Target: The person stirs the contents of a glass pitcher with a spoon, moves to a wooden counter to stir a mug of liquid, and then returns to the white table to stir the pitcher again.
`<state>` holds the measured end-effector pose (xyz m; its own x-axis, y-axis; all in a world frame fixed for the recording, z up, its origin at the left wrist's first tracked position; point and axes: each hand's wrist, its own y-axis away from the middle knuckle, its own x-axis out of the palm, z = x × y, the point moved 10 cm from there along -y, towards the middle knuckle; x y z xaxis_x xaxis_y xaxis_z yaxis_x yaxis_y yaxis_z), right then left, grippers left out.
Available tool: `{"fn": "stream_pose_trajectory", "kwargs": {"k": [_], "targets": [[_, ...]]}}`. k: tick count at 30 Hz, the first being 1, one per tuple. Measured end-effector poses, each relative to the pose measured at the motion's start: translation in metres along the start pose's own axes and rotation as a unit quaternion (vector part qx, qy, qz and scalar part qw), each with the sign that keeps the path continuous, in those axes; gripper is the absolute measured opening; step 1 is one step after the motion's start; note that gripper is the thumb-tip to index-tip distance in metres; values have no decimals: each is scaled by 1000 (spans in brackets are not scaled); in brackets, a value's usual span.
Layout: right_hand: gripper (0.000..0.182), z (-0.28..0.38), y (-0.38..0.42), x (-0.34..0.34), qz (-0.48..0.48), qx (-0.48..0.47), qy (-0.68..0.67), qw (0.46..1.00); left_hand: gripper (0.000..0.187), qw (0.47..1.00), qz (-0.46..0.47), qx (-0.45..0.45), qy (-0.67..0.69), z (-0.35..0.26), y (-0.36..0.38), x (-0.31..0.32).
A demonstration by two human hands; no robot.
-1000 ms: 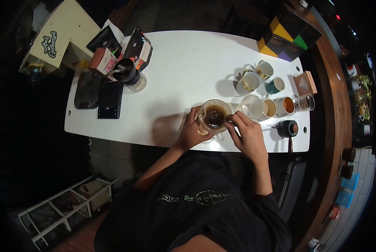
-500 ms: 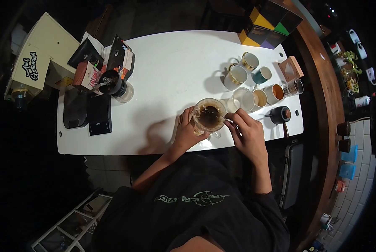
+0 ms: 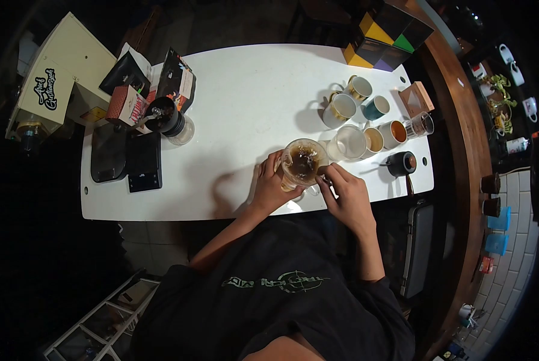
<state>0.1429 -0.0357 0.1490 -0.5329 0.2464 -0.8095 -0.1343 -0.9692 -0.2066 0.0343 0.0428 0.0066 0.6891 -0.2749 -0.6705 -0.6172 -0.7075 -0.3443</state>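
Note:
My left hand [image 3: 274,186] is wrapped around the side of a clear glass vessel [image 3: 292,146] at the table's near edge, its thumb low on the front. Dark brown coffee [image 3: 304,163] with light glints on its surface fills the glass partway. At the right rim, my right hand [image 3: 346,194] pinches what looks like a thin spoon, mostly hidden by the fingers, with its lower end in the coffee. Just beyond the right hand stands a clear glass server [image 3: 348,143].
The white table [image 3: 245,102] carries several cups, including a teal cup [image 3: 376,108] and an orange-lined cup [image 3: 394,133]. A small dark pot [image 3: 400,163] stands right. At left are a hand grinder [image 3: 164,117], a black scale [image 3: 144,162] and a cream machine [image 3: 59,66].
My right hand has shifted slightly left and down at the rim, fingers closer to the glass. The coffee's surface pattern has changed. My left hand keeps its hold.

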Motion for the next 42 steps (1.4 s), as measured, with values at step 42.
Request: {"fn": "stream_pose_trajectory", "kwargs": {"k": [42], "targets": [[17, -3, -7, -3, 40, -38, -77, 996, 81, 991, 7, 22, 133, 8, 2, 2]]}}
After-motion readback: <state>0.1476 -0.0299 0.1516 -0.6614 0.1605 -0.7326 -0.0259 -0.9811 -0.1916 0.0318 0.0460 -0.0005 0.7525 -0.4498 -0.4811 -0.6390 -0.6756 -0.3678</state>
